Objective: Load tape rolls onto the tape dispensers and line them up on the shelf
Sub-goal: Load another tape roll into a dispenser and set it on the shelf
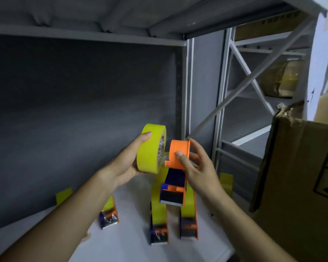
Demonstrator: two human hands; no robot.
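**Clerk:** Item one, leftmost: what was on the white shelf (121, 248)?

**Keeper:** One loaded dispenser (109, 214), small, yellow roll seated, cutter end toward the viewer. A yellow tape tab (63, 195) was stuck on the grey back wall behind it.

**Clerk:** Item two, the left hand (125, 163)?

**Keeper:** Fingers curled round a yellow tape roll (151, 148), thumb on the near rim, roll held up on edge. Its open core faced right, toward the dispenser hub.

**Clerk:** Item three?

**Keeper:** An empty orange dispenser (175, 176), held above the shelf by the right hand (195, 165). Thumb pressed on the orange hub, other fingers spread loosely behind it. Long axis ran from the hub at top down to the blade end, nearest the viewer.

**Clerk:** The deciding relation?

**Keeper:** Roll and hub sat just beside each other, roll to the left, nearly touching. The core's axis looked roughly in line with the hub, so I judged the roll would slide rightward onto it. Not yet seated.

**Clerk:** Beneath the hands?

**Keeper:** Two more loaded dispensers (159, 224) (188, 220), side by side, blade ends forward.

**Clerk:** Rightmost, containers?

**Keeper:** A second yellow tab (226, 183), then a cardboard box (299, 176), top flap torn. Contents: could not tell.
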